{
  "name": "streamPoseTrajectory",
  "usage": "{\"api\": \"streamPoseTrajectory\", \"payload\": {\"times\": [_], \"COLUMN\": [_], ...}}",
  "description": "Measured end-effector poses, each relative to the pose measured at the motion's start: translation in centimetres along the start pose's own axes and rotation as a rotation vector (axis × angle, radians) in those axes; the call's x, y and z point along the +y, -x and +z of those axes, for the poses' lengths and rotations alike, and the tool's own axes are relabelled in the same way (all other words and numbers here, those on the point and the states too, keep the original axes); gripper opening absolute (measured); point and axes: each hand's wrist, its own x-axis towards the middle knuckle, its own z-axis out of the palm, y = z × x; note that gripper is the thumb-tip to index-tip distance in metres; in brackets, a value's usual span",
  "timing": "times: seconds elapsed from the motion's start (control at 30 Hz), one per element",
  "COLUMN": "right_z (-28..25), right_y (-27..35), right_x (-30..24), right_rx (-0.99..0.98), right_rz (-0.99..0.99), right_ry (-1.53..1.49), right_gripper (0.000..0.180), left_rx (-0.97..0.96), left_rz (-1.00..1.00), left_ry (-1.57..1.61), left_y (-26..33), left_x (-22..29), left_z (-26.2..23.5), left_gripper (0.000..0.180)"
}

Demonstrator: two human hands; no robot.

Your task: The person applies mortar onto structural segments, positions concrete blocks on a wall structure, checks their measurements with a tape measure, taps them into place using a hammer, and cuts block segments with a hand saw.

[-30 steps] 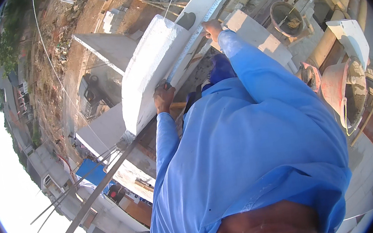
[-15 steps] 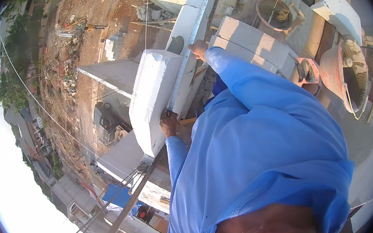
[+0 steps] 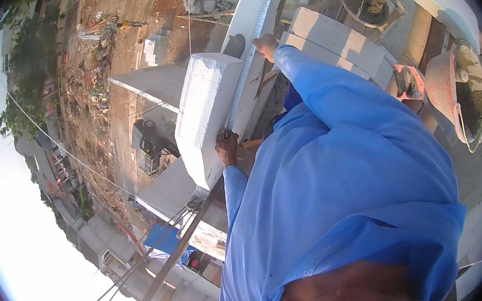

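Observation:
A tape measure blade [image 3: 248, 66] runs in a long straight line along the top of a pale block wall [image 3: 247, 17]. At its near end my left hand [image 3: 228, 149] is closed round the dark tape measure case [image 3: 228, 134]. Farther along, my right hand [image 3: 267, 47] is closed at the edge of the blade, its fingertips touching it; the exact grip is partly hidden. A large white block [image 3: 205, 116] stands upright left of the blade, beside my left hand. Between block and blade lies a dark grey rounded thing [image 3: 234, 46] whose kind I cannot tell.
Stacked pale blocks [image 3: 329, 38] stand right of my right arm. Beyond are a round mortar pan [image 3: 365, 3], a red-edged container [image 3: 407, 81] and a large mortar tub [image 3: 459, 92]. A thin string [image 3: 190, 20] stretches above the white block. Left of the wall the ground drops far below.
The whole view has shifted, so the scene sits farther right and higher on the far side. Both hands keep their places along the tape measure.

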Motion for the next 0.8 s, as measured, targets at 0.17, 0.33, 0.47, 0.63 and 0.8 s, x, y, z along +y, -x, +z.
{"api": "streamPoseTrajectory", "payload": {"times": [0.17,0.33,0.47,0.63,0.8], "right_z": [-0.1,-0.6,-1.0,-1.9,-2.4], "right_y": [-1.7,-0.5,-0.5,-1.1,0.0], "right_x": [-0.3,-1.0,-1.9,-2.8,-3.0], "right_rx": [0.120,0.180,0.254,0.198,0.186], "right_rz": [-0.090,-0.083,-0.087,-0.093,-0.146], "right_ry": [0.210,0.181,0.132,0.112,0.154], "right_gripper": [0.040,0.038,0.038,0.038,0.041], "left_rx": [0.037,0.073,0.042,0.030,-0.025], "left_rz": [0.023,0.044,0.021,0.015,-0.071], "left_ry": [0.019,0.092,0.085,0.020,0.066], "left_y": [-0.5,0.5,0.7,1.1,-0.4], "left_x": [-2.1,-2.1,-2.3,-2.0,-3.4], "left_z": [0.5,0.1,-0.3,-0.9,-0.6], "left_gripper": [0.057,0.056,0.057,0.058,0.060]}}
